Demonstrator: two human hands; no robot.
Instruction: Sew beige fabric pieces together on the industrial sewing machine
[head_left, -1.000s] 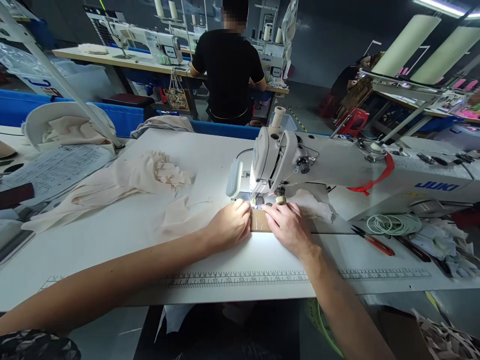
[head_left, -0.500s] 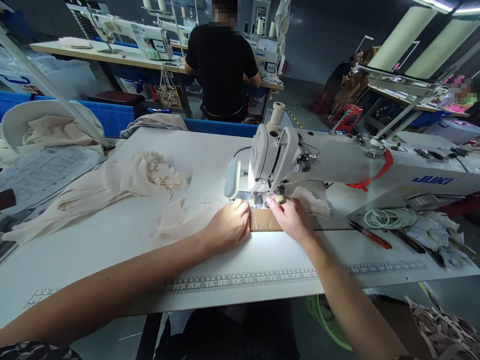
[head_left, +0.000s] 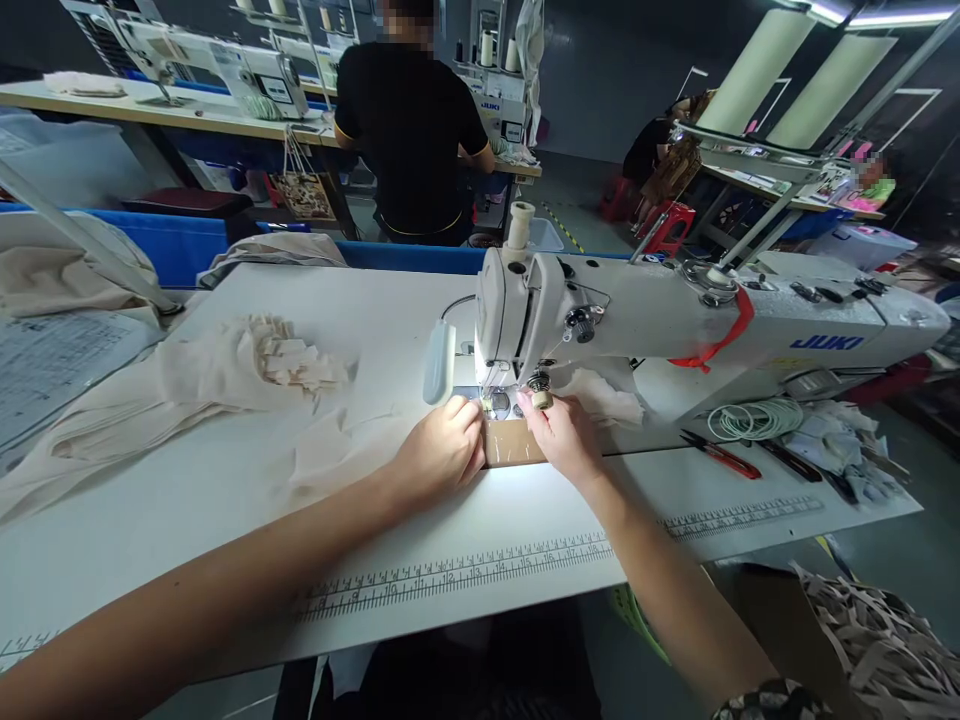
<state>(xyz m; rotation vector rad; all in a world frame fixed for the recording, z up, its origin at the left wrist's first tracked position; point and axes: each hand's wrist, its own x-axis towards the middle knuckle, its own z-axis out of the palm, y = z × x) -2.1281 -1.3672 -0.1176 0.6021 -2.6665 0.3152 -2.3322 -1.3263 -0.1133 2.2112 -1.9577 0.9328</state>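
Note:
At the needle of a white JUKI sewing machine (head_left: 517, 310), both hands work close to the presser foot. My left hand (head_left: 446, 440) is closed just left of the foot, its fingers pressed together on cream fabric (head_left: 330, 450) that spreads behind the wrist. On the other side, my right hand (head_left: 559, 430) pinches beside the foot, below a round knob. More cream fabric (head_left: 604, 398) lies behind that hand under the machine arm. The bit between the fingertips is mostly hidden. A brown plate (head_left: 514, 443) shows between the hands.
A bunched cream fabric pile (head_left: 217, 370) lies left. Red-handled snips (head_left: 724, 457), a coil of pale cord (head_left: 754, 418) and scraps (head_left: 840, 440) lie right. A printed ruler (head_left: 450, 575) runs along the table's front edge. A person in black (head_left: 405, 130) sits ahead, facing away.
The view has turned slightly right, so everything sits further left in the picture. Both hands keep nearly the same place at the presser foot.

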